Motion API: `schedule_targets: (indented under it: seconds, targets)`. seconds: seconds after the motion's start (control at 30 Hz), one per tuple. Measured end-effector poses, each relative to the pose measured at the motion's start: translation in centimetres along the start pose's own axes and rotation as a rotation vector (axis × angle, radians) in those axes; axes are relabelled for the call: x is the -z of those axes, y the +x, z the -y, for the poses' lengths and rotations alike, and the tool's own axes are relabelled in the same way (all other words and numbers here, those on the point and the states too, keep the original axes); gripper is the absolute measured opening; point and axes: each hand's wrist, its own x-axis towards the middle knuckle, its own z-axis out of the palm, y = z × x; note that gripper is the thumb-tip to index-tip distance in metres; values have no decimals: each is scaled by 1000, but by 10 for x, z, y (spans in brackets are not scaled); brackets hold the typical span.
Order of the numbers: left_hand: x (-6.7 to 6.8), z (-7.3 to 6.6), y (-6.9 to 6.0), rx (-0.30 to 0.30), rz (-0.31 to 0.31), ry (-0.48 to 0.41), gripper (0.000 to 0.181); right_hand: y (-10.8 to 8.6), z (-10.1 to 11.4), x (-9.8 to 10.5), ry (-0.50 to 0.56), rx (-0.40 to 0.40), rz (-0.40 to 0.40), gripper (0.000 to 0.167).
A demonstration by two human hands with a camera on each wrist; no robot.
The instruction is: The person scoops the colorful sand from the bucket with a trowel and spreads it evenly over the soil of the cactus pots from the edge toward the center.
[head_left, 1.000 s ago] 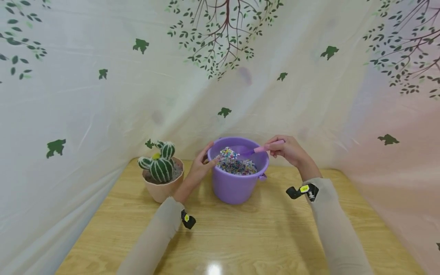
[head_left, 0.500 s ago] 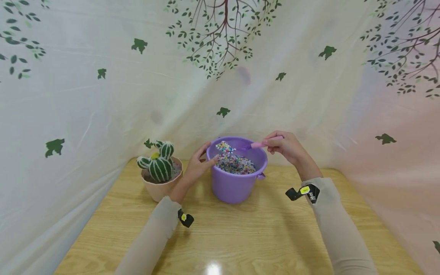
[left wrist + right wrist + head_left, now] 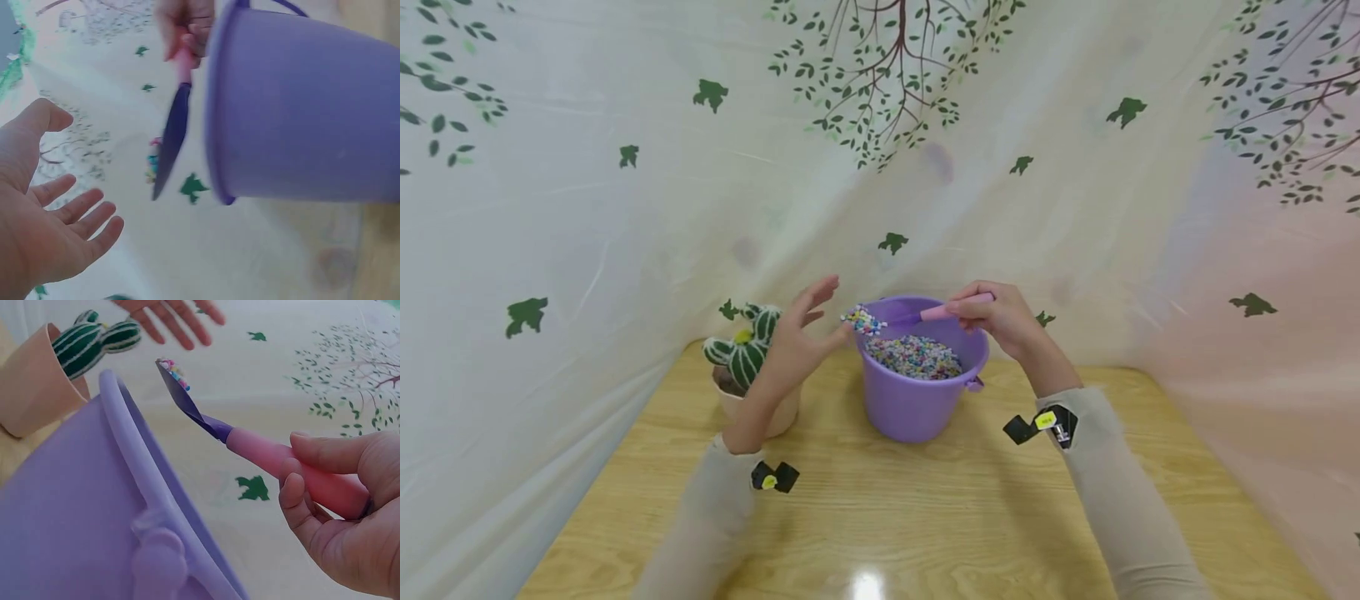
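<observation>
My right hand point(image 3: 996, 315) grips the pink handle of a small trowel point(image 3: 178, 394) with a purple blade. The blade carries a heap of colourful beads point(image 3: 863, 320) over the left part of the rim of a purple bucket point(image 3: 910, 408). More multicoloured beads point(image 3: 917, 358) lie inside the bucket. With fingers spread, my left hand point(image 3: 797, 346) is off the bucket, between it and the potted cactus point(image 3: 747, 358). In the left wrist view the left palm point(image 3: 44, 231) holds nothing, and the trowel blade point(image 3: 172, 140) is apart from it.
A peach-coloured pot point(image 3: 44, 381) holds the knitted-looking cactus at the left of the wooden table point(image 3: 880, 517). Pale cloth point(image 3: 820, 208) printed with leaves and branches hangs behind and at both sides. The bucket's handle joint point(image 3: 159, 556) sticks out on its right.
My left hand has let go of the bucket rim and moved left, in front of the cactus. My right hand has moved the loaded trowel left, up to the rim.
</observation>
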Motion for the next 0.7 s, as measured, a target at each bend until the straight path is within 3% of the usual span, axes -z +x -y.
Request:
schedule_targets:
  seconds: [0.17,0.4,0.53,0.7]
  targets:
    - [33,-2,-5,-60,-36,2,64,1,5,-21,-11,6,10,18]
    - [81,18,-17,-79,-108,54,66,4,7,-53,-13,-43,16,18]
    - [102,25,-26,-101,-135,-59,65,6,6,-68,16,-49,44,17]
    - [116,32,-34,-128,-128,-176,58,8,3,-80,74,-7,82,16]
